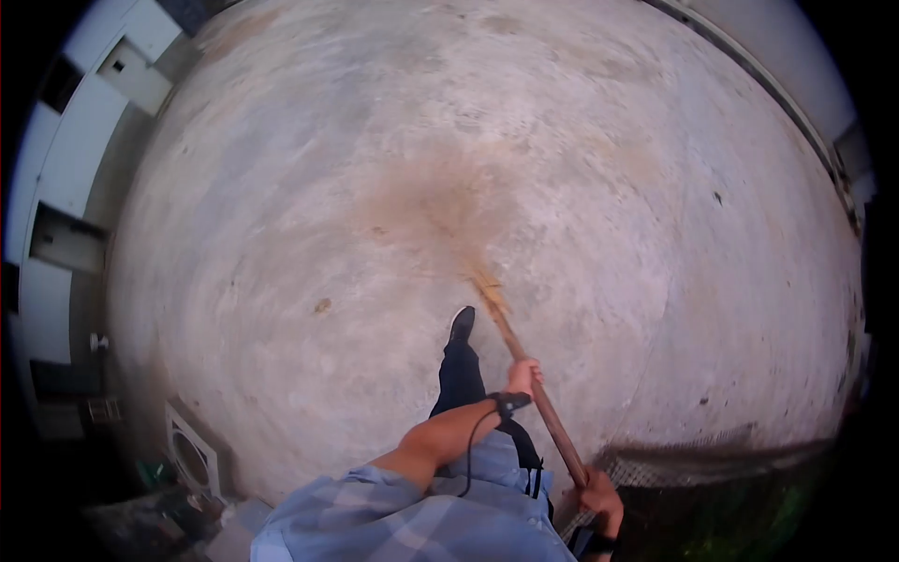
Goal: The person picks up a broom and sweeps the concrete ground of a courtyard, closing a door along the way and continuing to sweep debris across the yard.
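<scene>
A long-handled broom [554, 426] slants across the view from lower right up toward the middle. Its wooden handle meets a yellowish binding, and beyond that the brown bristle head [445, 206] is smeared by motion over the concrete. My left hand [524, 376] is wrapped around the middle of the handle, with a dark strap and a cable at the wrist. Lower down, near the handle's end, my right hand [600, 494] is closed around it. One dark shoe [462, 324] points forward just left of the broom's binding.
Pale, stained concrete floor [281, 234] spreads all around. White-walled structures with dark openings [67, 236] line the left side. A whitish frame with a round hole [194, 450] stands at lower left. Wire mesh [655, 465] borders a dark area at lower right.
</scene>
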